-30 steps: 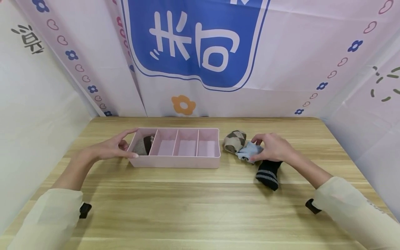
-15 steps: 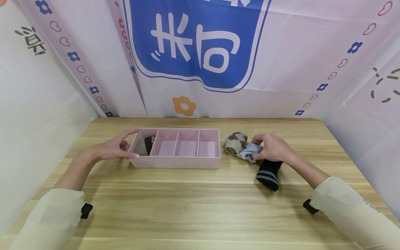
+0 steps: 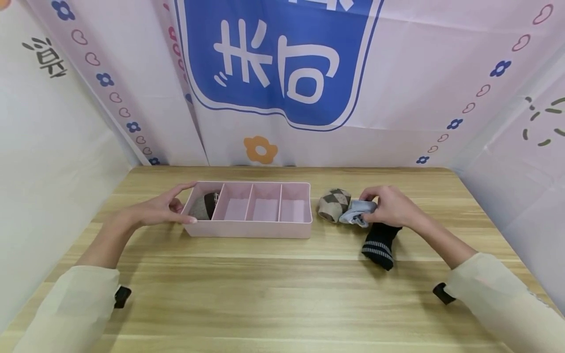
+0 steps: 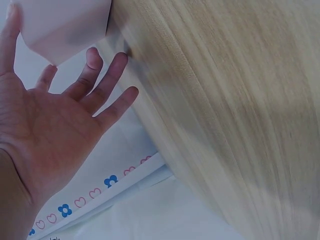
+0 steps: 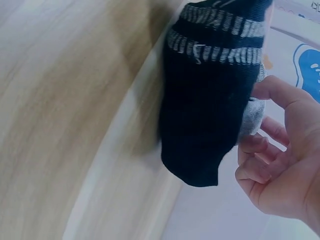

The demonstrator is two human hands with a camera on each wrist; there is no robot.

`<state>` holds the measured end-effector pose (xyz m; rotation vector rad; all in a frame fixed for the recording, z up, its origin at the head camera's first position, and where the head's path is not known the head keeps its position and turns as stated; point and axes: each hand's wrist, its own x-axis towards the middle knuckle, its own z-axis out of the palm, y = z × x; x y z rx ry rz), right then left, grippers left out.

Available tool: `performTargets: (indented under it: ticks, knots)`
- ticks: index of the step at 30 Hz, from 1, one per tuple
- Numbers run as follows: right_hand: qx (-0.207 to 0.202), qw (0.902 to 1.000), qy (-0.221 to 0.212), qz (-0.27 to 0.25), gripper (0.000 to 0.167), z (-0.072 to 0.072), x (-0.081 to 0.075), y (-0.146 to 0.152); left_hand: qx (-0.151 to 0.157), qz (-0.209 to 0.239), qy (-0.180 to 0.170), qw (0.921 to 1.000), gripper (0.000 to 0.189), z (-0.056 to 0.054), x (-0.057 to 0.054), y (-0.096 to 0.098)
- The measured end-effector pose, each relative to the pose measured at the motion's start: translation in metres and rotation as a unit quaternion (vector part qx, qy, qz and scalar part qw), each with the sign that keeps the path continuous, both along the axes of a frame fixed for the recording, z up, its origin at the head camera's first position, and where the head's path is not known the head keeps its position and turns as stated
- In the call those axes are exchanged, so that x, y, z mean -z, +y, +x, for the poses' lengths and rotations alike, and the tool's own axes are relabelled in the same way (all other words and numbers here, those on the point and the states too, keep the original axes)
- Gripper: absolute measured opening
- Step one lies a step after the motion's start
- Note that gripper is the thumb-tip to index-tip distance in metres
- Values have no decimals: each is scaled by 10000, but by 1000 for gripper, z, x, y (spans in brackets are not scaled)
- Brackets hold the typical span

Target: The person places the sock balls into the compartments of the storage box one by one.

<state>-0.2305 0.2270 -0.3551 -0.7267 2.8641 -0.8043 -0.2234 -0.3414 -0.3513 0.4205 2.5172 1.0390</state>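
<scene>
Since the earlier picture, the right hand [image 3: 390,206] and the light blue sock [image 3: 356,212] have moved a little to the right. We see the right hand pinching that sock between its thumb and fingers. The sock is right of the pink box [image 3: 251,229], and we can't tell if it is off the wood table [image 3: 247,294].

Just left of it we find a tan and brown diamond-pattern sock [image 3: 333,206], rolled up like a ball. A black sock [image 3: 379,247] with two pale stripes lies nearer to us, partly under the right hand. We can't tell if the hand touches it. In the right wrist view, the black sock hides part of the blue one.

The left hand [image 3: 161,208] holds the left end of the box, with its thumb on the near edge and its first finger at the far corner. Its other fingers are spread apart, as the left wrist view shows us. The box has four parts in a row, and a grey and dark sock [image 3: 201,210] sits in the first one on the left.

We also see a big cloth [image 3: 419,63] hanging behind the table, with an orange flower [image 3: 260,150] on it.
</scene>
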Motion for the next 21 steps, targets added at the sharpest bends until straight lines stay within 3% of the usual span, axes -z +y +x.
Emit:
performTargets:
  ticks: [11,21]
  knots:
    - [-29,9976,-48,-691,22,1,-16,-6,24,58,71,10000,103,0,3,-2]
    - [59,9966,-97,-820,25,0,-31,-24,71,81,107,9999,102,0,3,-3]
